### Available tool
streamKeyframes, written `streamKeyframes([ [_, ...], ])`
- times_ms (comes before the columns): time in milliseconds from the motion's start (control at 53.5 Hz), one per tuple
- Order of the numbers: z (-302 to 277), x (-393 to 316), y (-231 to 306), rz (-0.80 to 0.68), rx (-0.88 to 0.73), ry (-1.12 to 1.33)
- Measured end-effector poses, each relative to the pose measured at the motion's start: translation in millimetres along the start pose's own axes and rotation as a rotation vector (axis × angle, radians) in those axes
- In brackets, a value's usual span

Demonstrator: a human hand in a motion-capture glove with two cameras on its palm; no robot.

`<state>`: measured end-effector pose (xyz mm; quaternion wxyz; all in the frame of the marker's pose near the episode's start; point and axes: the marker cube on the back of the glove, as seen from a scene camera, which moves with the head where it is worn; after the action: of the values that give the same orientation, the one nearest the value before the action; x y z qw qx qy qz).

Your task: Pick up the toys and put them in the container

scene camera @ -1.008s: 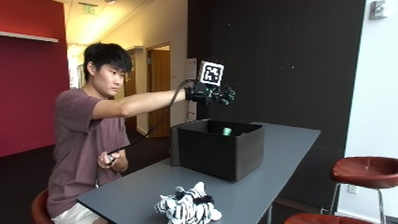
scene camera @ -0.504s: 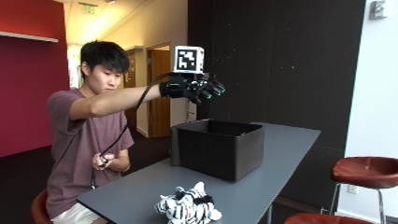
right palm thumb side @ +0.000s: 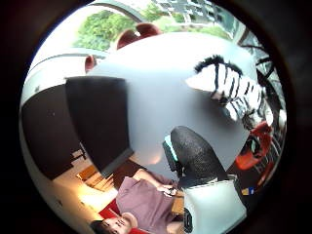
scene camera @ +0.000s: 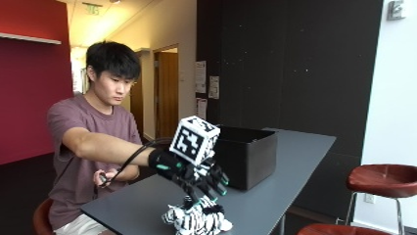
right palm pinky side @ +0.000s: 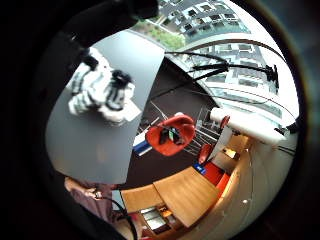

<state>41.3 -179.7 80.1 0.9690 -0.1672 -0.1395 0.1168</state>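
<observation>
A black-and-white striped zebra plush (scene camera: 196,220) lies at the near end of the grey table (scene camera: 287,181). My gloved right hand (scene camera: 196,176) hovers directly over it, fingers spread and pointing down at the toy, gripping nothing. Whether the fingertips touch the plush I cannot tell. The black box container (scene camera: 251,156) stands behind the hand, in the middle of the table. The thumb side palm view shows the zebra plush (right palm thumb side: 234,90) on the table, the container (right palm thumb side: 97,122) and one gloved finger (right palm thumb side: 195,151). On the little finger side the zebra plush (right palm pinky side: 100,92) lies some way off.
A brown-red stool (scene camera: 384,178) stands to the right of the table, and a second stool seat (scene camera: 326,229) shows below it. The person's bare left hand (scene camera: 107,176) is held by the table's near left edge. The table's front edge runs just beside the plush.
The right hand has come away from above the container and swung down toward the near end of the table, over the zebra plush. The plush and the container have not moved.
</observation>
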Motion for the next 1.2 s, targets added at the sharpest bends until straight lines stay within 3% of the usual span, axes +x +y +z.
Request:
streamKeyframes([
  [187, 73, 17, -33, -0.025, -0.094, 0.043],
  [373, 85, 27, -46, -0.074, -0.070, -0.046],
  [654, 88, 8, -54, -0.082, 0.011, -0.004],
  [934, 86, -15, -32, -0.174, -0.031, -0.188],
  [1195, 14, -60, 22, -0.249, 0.070, -0.285],
])
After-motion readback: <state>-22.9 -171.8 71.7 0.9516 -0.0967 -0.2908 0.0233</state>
